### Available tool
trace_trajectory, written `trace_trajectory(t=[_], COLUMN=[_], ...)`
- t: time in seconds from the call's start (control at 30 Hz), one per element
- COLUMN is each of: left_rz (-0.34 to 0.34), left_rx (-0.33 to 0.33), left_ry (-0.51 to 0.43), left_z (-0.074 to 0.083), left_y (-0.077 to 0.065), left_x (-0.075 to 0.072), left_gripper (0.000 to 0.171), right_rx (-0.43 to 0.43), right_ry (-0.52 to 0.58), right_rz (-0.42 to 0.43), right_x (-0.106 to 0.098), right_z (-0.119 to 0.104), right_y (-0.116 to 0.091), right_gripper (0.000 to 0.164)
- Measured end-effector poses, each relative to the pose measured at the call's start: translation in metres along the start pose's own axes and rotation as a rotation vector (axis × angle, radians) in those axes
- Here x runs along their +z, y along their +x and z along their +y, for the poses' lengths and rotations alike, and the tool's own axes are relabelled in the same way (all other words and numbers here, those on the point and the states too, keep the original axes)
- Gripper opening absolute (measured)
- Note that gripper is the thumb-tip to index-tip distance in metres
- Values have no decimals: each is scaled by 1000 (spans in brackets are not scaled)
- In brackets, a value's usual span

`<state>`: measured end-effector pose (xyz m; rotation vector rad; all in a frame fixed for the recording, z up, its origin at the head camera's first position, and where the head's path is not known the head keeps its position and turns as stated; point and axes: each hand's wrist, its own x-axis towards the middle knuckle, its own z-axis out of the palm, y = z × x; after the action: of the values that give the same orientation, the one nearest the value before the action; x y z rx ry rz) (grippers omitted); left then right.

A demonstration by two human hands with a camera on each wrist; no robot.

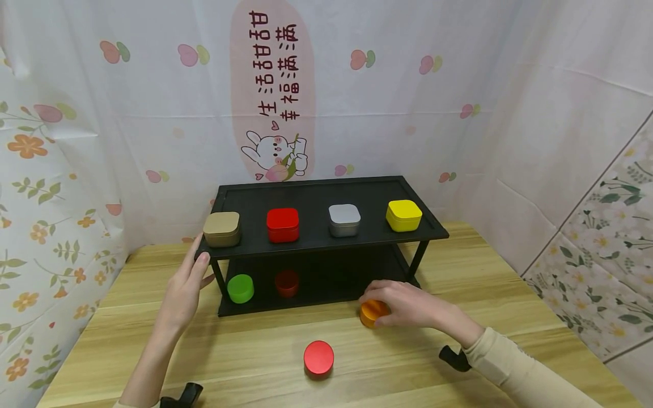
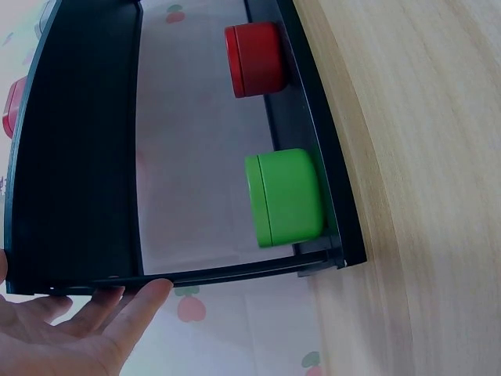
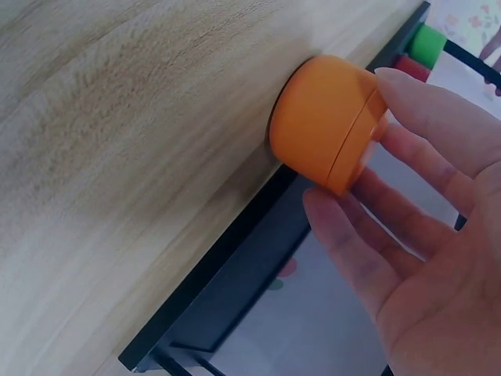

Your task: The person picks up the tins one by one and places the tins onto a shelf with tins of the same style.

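My right hand (image 1: pixel 403 303) holds a round orange tin (image 3: pixel 321 125) at its lid, thumb on one side and fingers on the other. The tin is low over the wood, by the front edge of a black two-tier rack (image 1: pixel 326 245). At the rack's left end, my left hand (image 1: pixel 186 289) grips the upper tier's corner, fingertips along its side bar in the left wrist view. Near that hand a square tan tin (image 1: pixel 222 229) sits on top. Below stand a round green tin (image 2: pixel 286 197) and a round dark red tin (image 2: pixel 258 59).
Square red (image 1: pixel 283 225), silver (image 1: pixel 344 220) and yellow (image 1: pixel 404 216) tins line the upper tier. A round red tin (image 1: pixel 318 358) stands on the wooden table (image 1: pixel 255 362) in front. Patterned curtains (image 1: pixel 168 102) hang behind and at the sides.
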<state>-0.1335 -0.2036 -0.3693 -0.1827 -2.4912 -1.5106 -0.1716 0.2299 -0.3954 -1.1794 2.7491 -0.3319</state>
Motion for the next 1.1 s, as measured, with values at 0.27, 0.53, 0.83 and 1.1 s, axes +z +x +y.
trace_trajectory(t=[0.27, 0.53, 0.83, 1.1], left_rz=[1, 4, 10, 9], left_rx=[7, 12, 3, 7], left_ry=[-7, -10, -9, -4], left_z=[0, 1, 1, 1], left_y=[0, 0, 0, 0], left_x=[1, 1, 1, 1], left_gripper=[58, 58, 57, 57], right_rx=[-8, -1, -5, -8], right_ry=[-7, -12, -16, -25], right_rz=[15, 16, 30, 69], right_x=[1, 0, -4, -5], right_z=[0, -1, -3, -6], right_y=[-1, 1, 5, 13], right_gripper=[36, 35, 34, 35])
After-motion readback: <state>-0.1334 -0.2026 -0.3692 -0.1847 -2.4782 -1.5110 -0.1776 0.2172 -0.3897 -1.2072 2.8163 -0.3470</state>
